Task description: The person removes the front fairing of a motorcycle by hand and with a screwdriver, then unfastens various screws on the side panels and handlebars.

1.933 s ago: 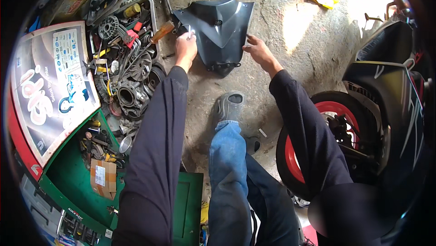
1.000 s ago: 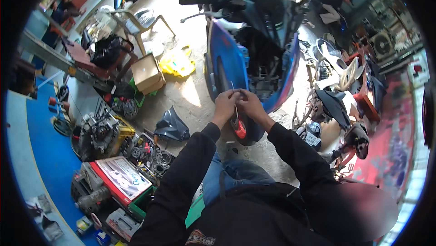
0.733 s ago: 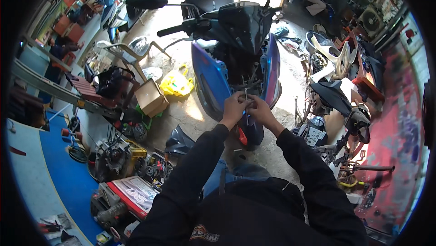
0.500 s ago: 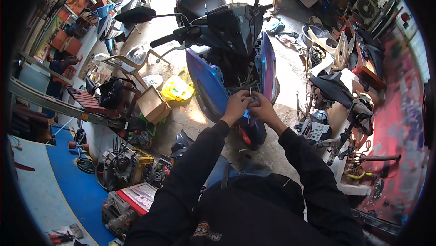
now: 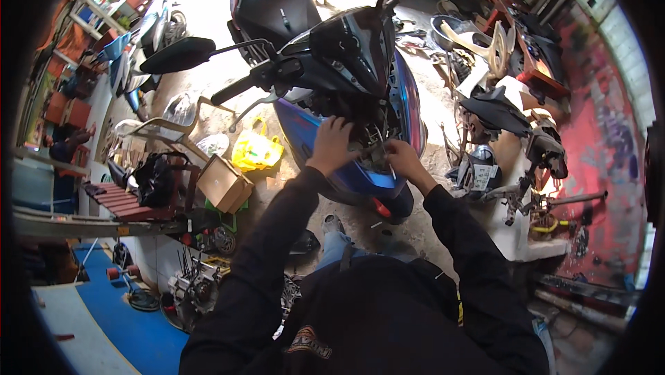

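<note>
Pinching a thin, pale rod (image 5: 393, 171) in the right hand (image 5: 407, 159), with left hand (image 5: 332, 144) spread, at the open front of a glossy blue-and-black scooter (image 5: 350, 46) ahead; could drop it inside through loose gripping.

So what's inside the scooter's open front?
Some metal parts, partly in shadow, show inside the scooter. The left hand covers some, so I can't tell what's behind it.

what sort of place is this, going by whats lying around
Most likely a motorcycle repair workshop: a scooter stands with its front opened up, what looks like a bare engine sits at the lower left, and a loose black body panel lies among other parts on the right.
</note>
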`<move>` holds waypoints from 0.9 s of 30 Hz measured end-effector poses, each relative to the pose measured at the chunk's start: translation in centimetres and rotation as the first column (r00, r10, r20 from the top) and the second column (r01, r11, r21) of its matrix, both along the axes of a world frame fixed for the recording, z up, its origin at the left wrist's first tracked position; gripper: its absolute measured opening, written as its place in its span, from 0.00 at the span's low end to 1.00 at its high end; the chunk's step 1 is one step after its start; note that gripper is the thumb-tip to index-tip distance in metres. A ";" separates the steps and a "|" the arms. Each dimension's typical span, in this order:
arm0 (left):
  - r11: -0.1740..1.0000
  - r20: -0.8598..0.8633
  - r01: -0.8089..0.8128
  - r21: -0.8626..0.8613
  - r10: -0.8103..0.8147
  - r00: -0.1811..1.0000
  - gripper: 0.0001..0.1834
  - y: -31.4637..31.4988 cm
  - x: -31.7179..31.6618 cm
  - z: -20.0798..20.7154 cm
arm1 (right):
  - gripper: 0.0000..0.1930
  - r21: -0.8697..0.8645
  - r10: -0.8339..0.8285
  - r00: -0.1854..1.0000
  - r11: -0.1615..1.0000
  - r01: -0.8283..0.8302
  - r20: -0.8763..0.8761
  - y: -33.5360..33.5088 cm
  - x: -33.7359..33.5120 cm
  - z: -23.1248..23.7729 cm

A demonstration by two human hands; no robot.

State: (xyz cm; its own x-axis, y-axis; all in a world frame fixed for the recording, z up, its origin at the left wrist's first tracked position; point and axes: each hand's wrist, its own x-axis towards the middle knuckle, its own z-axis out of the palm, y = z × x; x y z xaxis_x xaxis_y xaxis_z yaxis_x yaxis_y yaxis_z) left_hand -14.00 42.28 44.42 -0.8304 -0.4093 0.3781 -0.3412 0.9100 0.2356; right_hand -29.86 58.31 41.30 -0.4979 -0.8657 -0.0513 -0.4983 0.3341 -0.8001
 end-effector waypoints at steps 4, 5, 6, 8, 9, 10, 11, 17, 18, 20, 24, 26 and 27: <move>0.985 0.221 0.160 0.069 -0.171 0.960 0.34 -4.0 0.7 -0.1 | 0.10 0.070 -0.213 0.970 0.972 0.223 -0.120 -0.2 -1.2 0.0; 0.977 0.283 0.191 0.092 -0.210 0.936 0.34 -4.3 0.2 0.3 | 0.10 0.078 -0.233 0.965 0.967 0.243 -0.124 0.5 -1.8 -0.4; 0.969 0.343 0.220 0.116 -0.247 0.906 0.35 -4.3 -0.3 0.7 | 0.10 0.135 -0.269 0.955 0.949 0.284 -0.122 1.3 -2.5 -0.7; 0.965 0.359 0.238 0.110 -0.262 0.896 0.35 -4.6 -0.3 0.6 | 0.12 0.207 -0.257 0.954 0.936 0.286 -0.155 2.2 -3.1 -1.0; 0.965 0.375 0.243 0.101 -0.263 0.889 0.36 -4.7 -0.3 0.6 | 0.12 0.210 -0.265 0.952 0.932 0.294 -0.154 2.8 -3.1 -1.2; 0.962 0.376 0.254 0.103 -0.274 0.885 0.36 -4.9 -0.2 0.4 | 0.13 0.212 -0.180 0.972 0.954 0.210 -0.151 3.5 -3.0 -1.5; 0.961 0.358 0.252 0.114 -0.276 0.892 0.35 -5.2 -0.1 0.3 | 0.14 0.213 -0.092 0.985 0.969 0.123 -0.148 4.0 -2.8 -1.9; 0.943 0.311 0.283 0.178 -0.327 0.892 0.35 -6.1 -0.1 0.0 | 0.22 0.277 0.235 0.932 0.948 -0.157 -0.275 3.9 -0.2 -5.2; 0.941 0.297 0.291 0.173 -0.331 0.896 0.35 -6.2 0.0 0.0 | 0.22 0.362 0.255 0.921 0.922 -0.139 -0.296 3.3 0.1 -5.4; 0.940 0.298 0.291 0.176 -0.333 0.895 0.35 -6.1 0.0 -0.1 | 0.22 0.447 0.275 0.910 0.887 -0.116 -0.310 2.7 0.2 -5.9; 0.934 0.279 0.303 0.190 -0.348 0.895 0.36 -6.4 0.0 -0.2 | 0.21 0.454 0.267 0.908 0.886 -0.099 -0.323 2.0 -0.4 -6.5; 0.930 0.283 0.311 0.198 -0.358 0.890 0.36 -6.6 -0.1 -0.2 | 0.20 0.459 0.273 0.906 0.883 -0.101 -0.325 1.9 -0.7 -6.5; 0.927 0.283 0.317 0.201 -0.365 0.887 0.36 -6.6 -0.1 -0.2 | 0.19 0.456 0.298 0.897 0.881 -0.127 -0.326 1.9 -1.0 -6.4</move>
State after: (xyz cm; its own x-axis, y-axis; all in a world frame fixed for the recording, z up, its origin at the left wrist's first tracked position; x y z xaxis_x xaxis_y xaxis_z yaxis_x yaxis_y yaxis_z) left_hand -14.09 35.65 44.21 -0.9932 -0.1100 0.0373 -0.0934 0.9471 0.3070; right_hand -30.87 60.17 34.91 -0.3588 -0.8919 -0.2752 -0.8278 0.4403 -0.3477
